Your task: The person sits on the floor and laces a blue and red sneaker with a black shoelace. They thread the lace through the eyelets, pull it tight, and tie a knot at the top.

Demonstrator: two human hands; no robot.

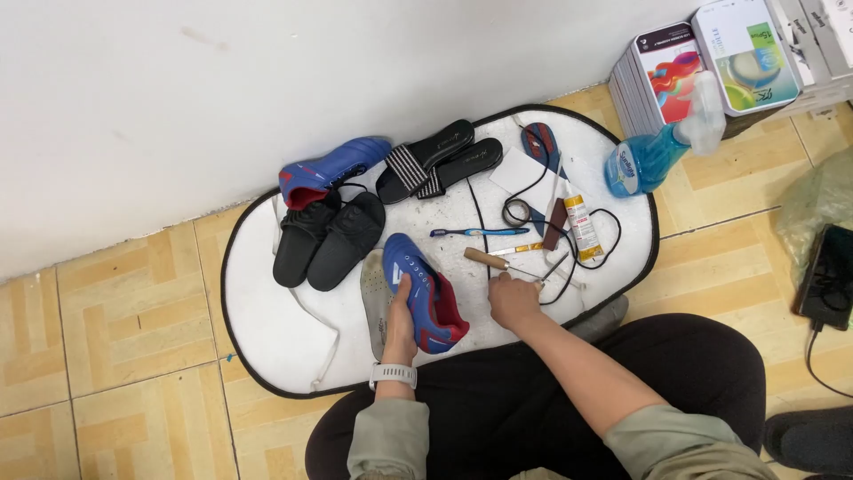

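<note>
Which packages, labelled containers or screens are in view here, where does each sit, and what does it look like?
Stack of flat boxes: top right, by the wall; rectangular, top one with a red, blue and white print.
White box: right of that stack; rectangular, green and blue picture.
Spray bottle: lying at the mat's right edge; clear, blue liquid.
Glue tube: on the mat; white and yellow, red label.
Phone: floor, far right; dark screen.

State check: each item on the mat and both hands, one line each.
Blue and red sports shoe: on its side on the white mat, gripped by left hand.
Right hand: fist resting on mat, beside wooden-handled awl.
Second blue shoe: lying by wall.
Blue spray bottle: tipped over.
Glue tube: capped, lying flat.
</note>
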